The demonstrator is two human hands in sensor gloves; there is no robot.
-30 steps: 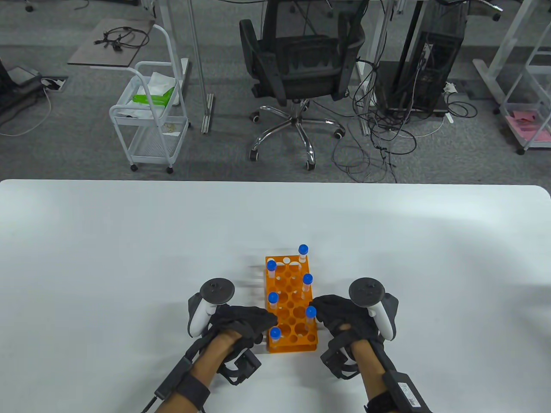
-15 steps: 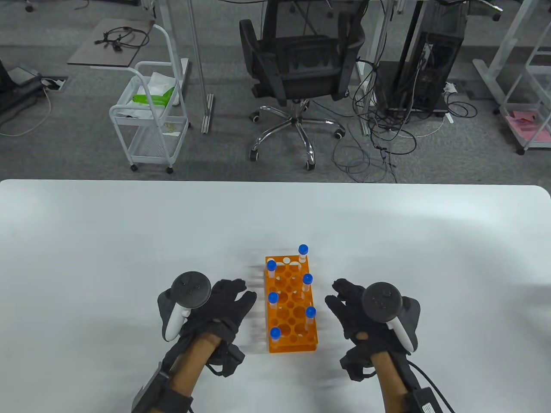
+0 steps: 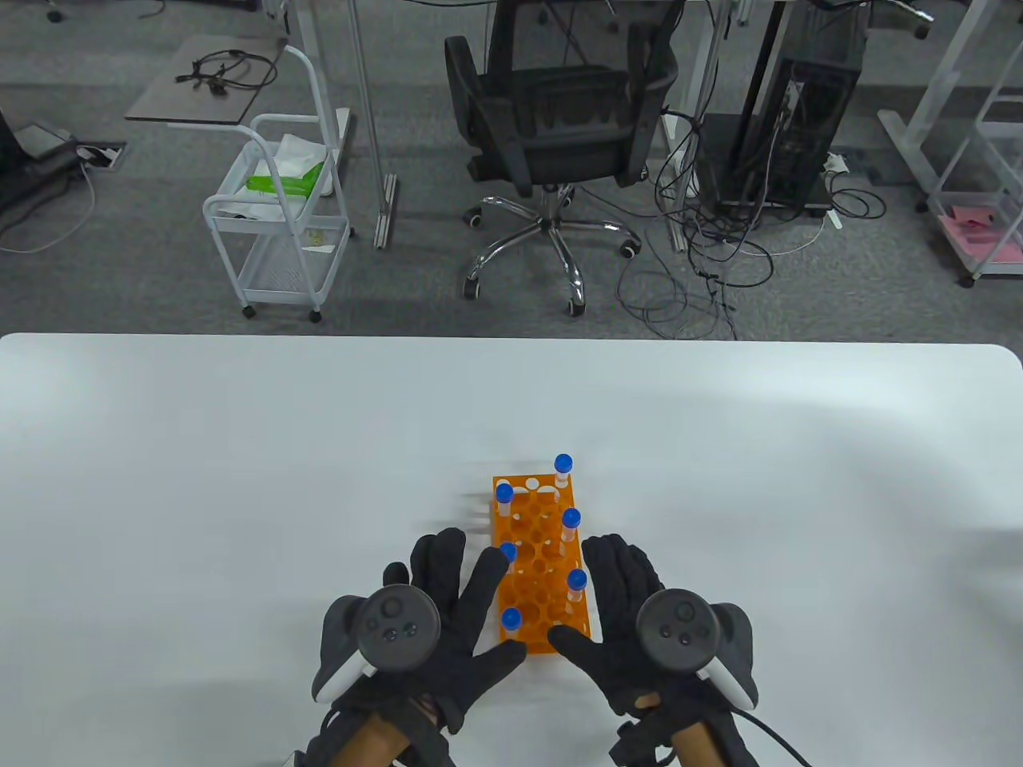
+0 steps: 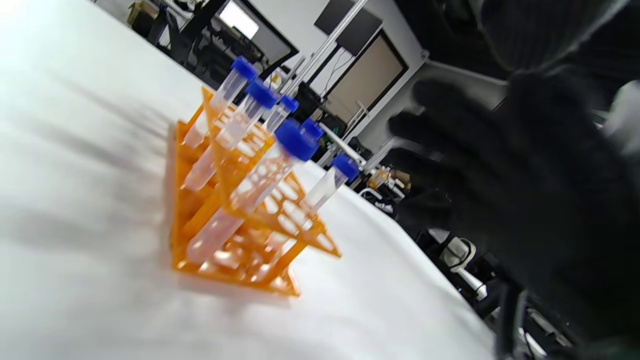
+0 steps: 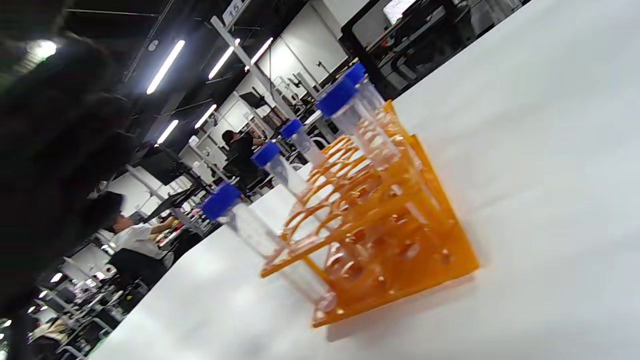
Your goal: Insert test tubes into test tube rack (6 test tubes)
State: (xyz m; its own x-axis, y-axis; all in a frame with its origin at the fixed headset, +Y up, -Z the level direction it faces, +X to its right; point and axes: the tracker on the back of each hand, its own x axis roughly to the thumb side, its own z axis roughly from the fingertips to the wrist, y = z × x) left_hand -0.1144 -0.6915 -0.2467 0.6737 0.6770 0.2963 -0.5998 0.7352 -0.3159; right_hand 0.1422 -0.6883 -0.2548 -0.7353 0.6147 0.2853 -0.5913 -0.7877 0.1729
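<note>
The orange test tube rack (image 3: 537, 534) stands on the white table (image 3: 240, 479) with several blue-capped tubes (image 3: 571, 519) upright in it. My left hand (image 3: 471, 619) lies palm down, fingers spread, against the rack's near left side; its forefinger overlaps the left edge. My right hand (image 3: 611, 611) lies the same way at the near right side. Neither hand holds anything. I cannot tell whether they touch the rack. The left wrist view shows the rack (image 4: 235, 225) with blurred gloved fingers (image 4: 530, 200) to its right. The right wrist view shows the rack (image 5: 385, 235) close by.
Beyond the table's far edge are a black office chair (image 3: 551, 120), a white wire cart (image 3: 280, 232) and cables on the floor. No loose tubes lie on the table.
One second ago both hands gripped the rack's near end. They swung outward and apart, then came back with fingers spread flat beside it. The rack has not moved.
</note>
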